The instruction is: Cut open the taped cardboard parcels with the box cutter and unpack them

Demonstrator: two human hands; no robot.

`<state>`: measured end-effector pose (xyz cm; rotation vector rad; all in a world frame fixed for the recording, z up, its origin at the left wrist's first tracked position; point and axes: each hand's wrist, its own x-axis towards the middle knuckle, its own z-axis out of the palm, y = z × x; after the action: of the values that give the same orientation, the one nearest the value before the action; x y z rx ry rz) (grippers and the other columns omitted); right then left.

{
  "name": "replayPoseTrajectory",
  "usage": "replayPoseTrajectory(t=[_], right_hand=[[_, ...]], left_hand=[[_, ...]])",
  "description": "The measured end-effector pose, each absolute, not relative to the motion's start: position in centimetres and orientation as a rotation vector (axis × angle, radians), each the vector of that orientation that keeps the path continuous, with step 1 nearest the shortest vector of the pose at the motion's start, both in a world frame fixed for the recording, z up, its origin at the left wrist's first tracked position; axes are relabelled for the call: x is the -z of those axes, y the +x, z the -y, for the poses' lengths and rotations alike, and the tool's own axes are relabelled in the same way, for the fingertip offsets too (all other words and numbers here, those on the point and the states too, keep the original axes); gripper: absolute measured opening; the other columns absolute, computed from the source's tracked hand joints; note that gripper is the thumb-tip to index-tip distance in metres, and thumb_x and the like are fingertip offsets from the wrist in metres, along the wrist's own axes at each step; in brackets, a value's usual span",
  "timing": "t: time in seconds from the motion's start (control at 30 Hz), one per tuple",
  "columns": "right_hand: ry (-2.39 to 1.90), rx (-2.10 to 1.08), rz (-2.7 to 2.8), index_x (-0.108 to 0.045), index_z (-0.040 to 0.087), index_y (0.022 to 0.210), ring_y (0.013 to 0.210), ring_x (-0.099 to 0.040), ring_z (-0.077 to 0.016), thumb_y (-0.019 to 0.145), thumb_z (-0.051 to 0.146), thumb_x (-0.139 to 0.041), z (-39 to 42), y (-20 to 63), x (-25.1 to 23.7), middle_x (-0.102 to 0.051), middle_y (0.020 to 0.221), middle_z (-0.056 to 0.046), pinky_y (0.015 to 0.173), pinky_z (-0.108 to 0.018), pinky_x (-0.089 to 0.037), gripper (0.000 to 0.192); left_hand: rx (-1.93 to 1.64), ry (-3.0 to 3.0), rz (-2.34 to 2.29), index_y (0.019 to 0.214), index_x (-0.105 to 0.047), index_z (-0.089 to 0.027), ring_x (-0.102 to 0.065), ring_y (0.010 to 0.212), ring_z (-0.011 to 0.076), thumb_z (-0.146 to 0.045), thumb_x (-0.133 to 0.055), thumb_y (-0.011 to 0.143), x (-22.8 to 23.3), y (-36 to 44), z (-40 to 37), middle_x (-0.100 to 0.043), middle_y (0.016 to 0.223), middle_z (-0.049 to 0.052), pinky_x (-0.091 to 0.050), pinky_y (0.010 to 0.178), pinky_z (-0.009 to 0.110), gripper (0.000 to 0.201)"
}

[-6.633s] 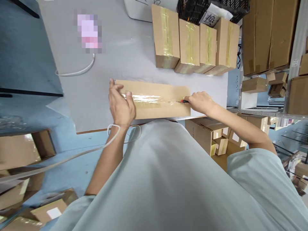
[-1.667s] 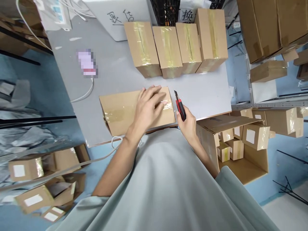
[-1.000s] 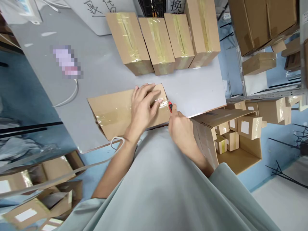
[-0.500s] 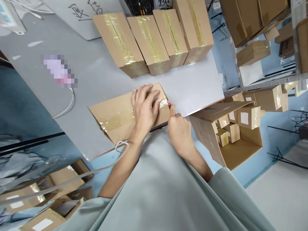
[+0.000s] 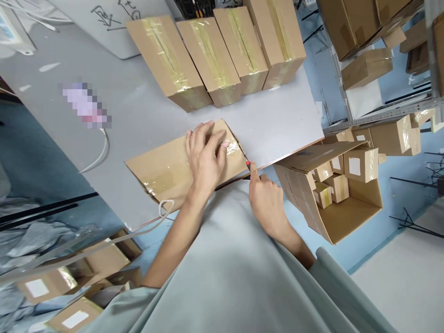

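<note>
A taped cardboard box [image 5: 169, 169] lies on the grey table near its front edge. My left hand [image 5: 204, 155] rests on its top with fingers spread and slightly bent, pressing near the right end. Shiny tape crosses the top on both sides of that hand. My right hand [image 5: 267, 201] is closed around a slim cutter [image 5: 248, 164], index finger stretched along it. Only its red part and a thin blade tip show; the rest is hidden in the hand. The tip touches the box's right end edge, where a narrow dark gap shows.
Several taped cardboard boxes [image 5: 210, 60] stand in a row at the back of the table [image 5: 277, 111]. A large open carton [image 5: 360, 203] with small boxes stands at the right. A white cable [image 5: 152, 226] hangs across the left front. Shelving [image 5: 374, 115] holds more boxes.
My right hand has drawn the cutter toward me and slightly right along the box's end edge, and the gap there shows more. My left hand stays on the box.
</note>
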<state>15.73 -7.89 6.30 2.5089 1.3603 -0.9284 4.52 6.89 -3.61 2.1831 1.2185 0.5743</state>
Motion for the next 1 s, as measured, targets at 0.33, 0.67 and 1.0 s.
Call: replayPoseTrajectory(t=[0.33, 0.67, 1.0], right_hand=[[2.786, 1.029, -1.511, -0.046, 0.022, 0.181, 0.098, -0.086, -0.03, 0.119, 0.026, -0.043, 7.6, 17.4, -4.3, -0.087, 0.119, -0.013, 0.092, -0.038, -0.066, 0.062], [3.47, 1.575, -1.131, -0.068, 0.018, 0.105, 0.071, -0.074, -0.019, 0.109, 0.06, -0.06, 4.0, 26.0, 10.6, -0.081, 0.09, -0.009, 0.069, -0.029, -0.06, 0.043], [3.175, 2.239, -0.934, -0.074, 0.018, 0.109, 0.092, -0.072, -0.0162, 0.095, 0.051, -0.075, -4.3, 18.7, 16.7, -0.079, 0.088, 0.001, 0.082, -0.025, -0.058, 0.036]], left_hand=[[-0.649, 2.241, -1.199, 0.143, -0.073, -0.031, -0.051, 0.169, 0.0315, -0.062, -0.05, 0.12, 3.2, 3.6, -6.4, -0.064, 0.171, 0.006, -0.027, 0.145, 0.07, 0.044], [-0.805, 1.991, -1.562, 0.175, -0.051, -0.033, -0.008, 0.185, 0.0393, -0.054, -0.065, 0.109, 5.0, -7.3, -4.8, -0.029, 0.195, 0.009, -0.004, 0.15, 0.074, 0.071], [-1.005, 1.864, -1.682, 0.165, -0.065, -0.033, -0.043, 0.174, 0.0393, -0.064, -0.06, 0.11, 4.5, -17.2, -5.8, -0.057, 0.178, 0.011, -0.032, 0.145, 0.069, 0.063]])
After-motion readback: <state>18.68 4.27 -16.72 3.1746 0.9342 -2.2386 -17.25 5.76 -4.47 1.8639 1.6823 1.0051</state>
